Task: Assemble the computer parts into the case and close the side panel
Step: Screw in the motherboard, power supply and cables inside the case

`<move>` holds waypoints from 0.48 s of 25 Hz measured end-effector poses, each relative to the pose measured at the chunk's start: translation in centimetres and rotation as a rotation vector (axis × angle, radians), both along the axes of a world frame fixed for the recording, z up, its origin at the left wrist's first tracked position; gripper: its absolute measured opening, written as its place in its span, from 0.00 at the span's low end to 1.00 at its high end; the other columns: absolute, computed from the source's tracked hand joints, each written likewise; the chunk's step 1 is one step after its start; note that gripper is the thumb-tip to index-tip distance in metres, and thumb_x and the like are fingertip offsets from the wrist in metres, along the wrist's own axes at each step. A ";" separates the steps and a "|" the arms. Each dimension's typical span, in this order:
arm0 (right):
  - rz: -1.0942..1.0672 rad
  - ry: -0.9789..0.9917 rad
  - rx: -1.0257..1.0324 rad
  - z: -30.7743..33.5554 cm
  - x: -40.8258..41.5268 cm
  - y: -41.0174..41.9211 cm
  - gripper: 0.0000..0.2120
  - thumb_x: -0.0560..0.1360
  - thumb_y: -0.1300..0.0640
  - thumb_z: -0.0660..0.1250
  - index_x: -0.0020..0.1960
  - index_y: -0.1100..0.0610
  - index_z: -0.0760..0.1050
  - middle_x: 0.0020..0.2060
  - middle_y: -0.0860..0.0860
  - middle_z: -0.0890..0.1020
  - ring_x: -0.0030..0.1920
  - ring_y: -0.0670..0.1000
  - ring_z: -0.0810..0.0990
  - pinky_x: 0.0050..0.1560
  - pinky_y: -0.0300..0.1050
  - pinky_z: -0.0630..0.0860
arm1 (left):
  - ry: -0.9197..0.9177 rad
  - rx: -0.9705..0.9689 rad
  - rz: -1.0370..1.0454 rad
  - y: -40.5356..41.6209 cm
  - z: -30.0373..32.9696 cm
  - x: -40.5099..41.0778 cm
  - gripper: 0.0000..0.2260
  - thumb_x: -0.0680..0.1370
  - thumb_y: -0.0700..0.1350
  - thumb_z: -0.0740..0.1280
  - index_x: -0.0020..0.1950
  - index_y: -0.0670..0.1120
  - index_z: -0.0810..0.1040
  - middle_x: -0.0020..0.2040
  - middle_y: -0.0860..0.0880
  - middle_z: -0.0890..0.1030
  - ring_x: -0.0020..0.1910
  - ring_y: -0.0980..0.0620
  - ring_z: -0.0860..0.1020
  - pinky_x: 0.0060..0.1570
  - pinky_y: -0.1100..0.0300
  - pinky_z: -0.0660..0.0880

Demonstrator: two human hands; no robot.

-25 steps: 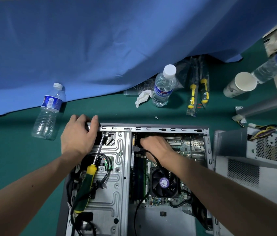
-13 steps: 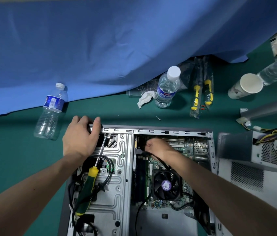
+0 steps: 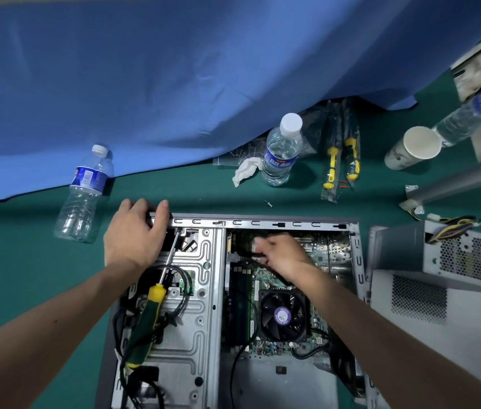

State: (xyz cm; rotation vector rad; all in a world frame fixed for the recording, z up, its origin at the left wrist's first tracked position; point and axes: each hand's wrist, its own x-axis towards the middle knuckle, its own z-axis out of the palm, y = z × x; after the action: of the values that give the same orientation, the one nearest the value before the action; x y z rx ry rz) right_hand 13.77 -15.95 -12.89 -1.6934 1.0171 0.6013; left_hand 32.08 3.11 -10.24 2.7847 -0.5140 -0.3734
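The open computer case [image 3: 262, 223] lies flat on the green mat. My left hand [image 3: 134, 236] grips the case's far left top edge, fingers curled over the rim. Inside the case, over the far part of the motherboard [image 3: 316, 255], my right hand [image 3: 282, 255] pinches a black cable [image 3: 240, 346] near its plug. That cable runs down past the CPU fan [image 3: 283, 315]. A green and yellow screwdriver [image 3: 147, 314] rests on the metal drive cage [image 3: 200, 305], tip toward my left hand.
A grey power supply [image 3: 451, 255] with loose wires lies on a perforated panel [image 3: 428, 317] to the right. Two water bottles [image 3: 84, 193] [image 3: 281, 152], a crumpled tissue [image 3: 245, 171], packaged screwdrivers [image 3: 341, 160], a paper cup [image 3: 413, 147] and a loose screw [image 3: 268, 203] stand beyond the case. Blue cloth [image 3: 174, 84] hangs behind.
My right hand has shifted slightly farther into the case along the motherboard's far edge, still on the cable. My left hand keeps its grip on the case rim.
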 end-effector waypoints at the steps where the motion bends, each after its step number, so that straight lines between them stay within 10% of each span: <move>1: -0.057 -0.049 -0.019 0.7 -0.8 -0.1 0.17 0.82 0.46 0.59 0.59 0.56 0.79 0.55 0.49 0.82 0.49 0.46 0.79 0.49 0.43 0.68 | -0.003 0.004 0.000 0.0 0.0 0.0 0.23 0.81 0.63 0.53 0.50 0.46 0.77 0.48 0.47 0.72 0.46 0.42 0.75 0.47 0.50 0.73; 12: 0.143 -0.252 0.077 3.1 0.1 1.3 0.12 0.79 0.46 0.65 0.41 0.48 0.82 0.29 0.43 0.79 0.26 0.36 0.72 0.34 0.40 0.70 | -0.020 -0.003 -0.015 0.1 -0.3 0.1 0.24 0.81 0.64 0.52 0.53 0.46 0.77 0.48 0.48 0.71 0.46 0.43 0.75 0.46 0.50 0.72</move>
State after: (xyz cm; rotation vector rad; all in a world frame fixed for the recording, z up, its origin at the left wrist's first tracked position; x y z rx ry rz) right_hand 13.86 -14.65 -9.82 -1.7330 0.6902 0.4966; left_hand 32.18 3.23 -10.53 2.7856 -0.5403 -0.3480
